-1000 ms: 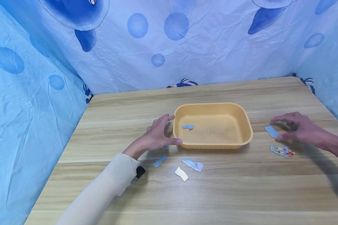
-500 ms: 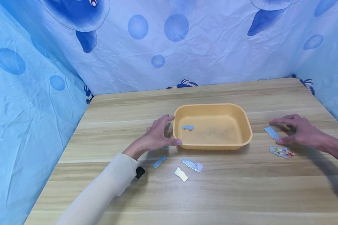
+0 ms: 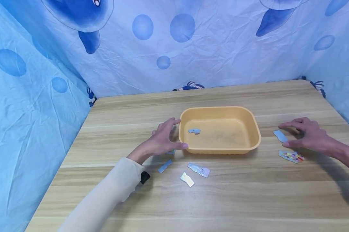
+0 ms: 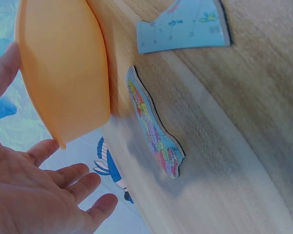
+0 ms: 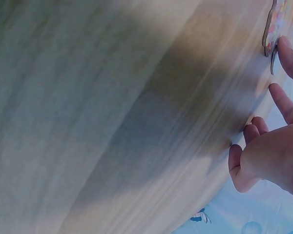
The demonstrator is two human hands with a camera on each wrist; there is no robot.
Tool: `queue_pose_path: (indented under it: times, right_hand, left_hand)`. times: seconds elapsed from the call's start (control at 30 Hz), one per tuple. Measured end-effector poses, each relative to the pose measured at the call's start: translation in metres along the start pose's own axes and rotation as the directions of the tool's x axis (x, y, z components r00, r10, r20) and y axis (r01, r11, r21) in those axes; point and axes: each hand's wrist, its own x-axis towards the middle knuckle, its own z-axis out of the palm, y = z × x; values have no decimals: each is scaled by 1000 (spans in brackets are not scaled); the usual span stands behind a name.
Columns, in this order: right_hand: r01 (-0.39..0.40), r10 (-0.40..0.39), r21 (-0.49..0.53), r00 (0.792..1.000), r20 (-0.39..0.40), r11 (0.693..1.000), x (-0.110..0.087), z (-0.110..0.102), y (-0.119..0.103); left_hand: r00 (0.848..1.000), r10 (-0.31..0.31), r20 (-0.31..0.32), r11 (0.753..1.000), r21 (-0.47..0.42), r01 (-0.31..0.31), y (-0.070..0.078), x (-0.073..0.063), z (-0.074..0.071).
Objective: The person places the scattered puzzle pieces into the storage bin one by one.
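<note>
My left hand spreads around the left end of an orange-yellow plastic tray, thumb and a fingertip on its rim. In the left wrist view its fingers are apart, and a colourful flat puzzle piece lies on the table nearby. On the right, my right hand reaches low over a plain light-blue puzzle piece, thumb tip at its near end and index finger near its far end. A multicoloured piece lies just in front of that hand. One small piece is inside the tray.
In front of the tray lie a narrow blue piece, a pale blue piece and a shiny whitish piece. The wooden table meets blue sheets printed with whales at the back and sides.
My right hand has shifted slightly, its thumb tip now a little further left at the blue piece's near end. My left hand, the tray and the other pieces stay put.
</note>
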Motion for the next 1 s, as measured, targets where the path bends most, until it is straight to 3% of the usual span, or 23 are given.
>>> queue_pose_path:
  times: [0.63,1.0]
  right_hand:
    - [133,-134,-14,985,-113,991,-1,9,2]
    - [164,-169,-50,980,-103,985,-3,5,5]
  left_hand:
    - [1000,-11,2,1000,1,11,2,-1,-1]
    - [1000,-9,3,1000,-2,9,-1,0,0]
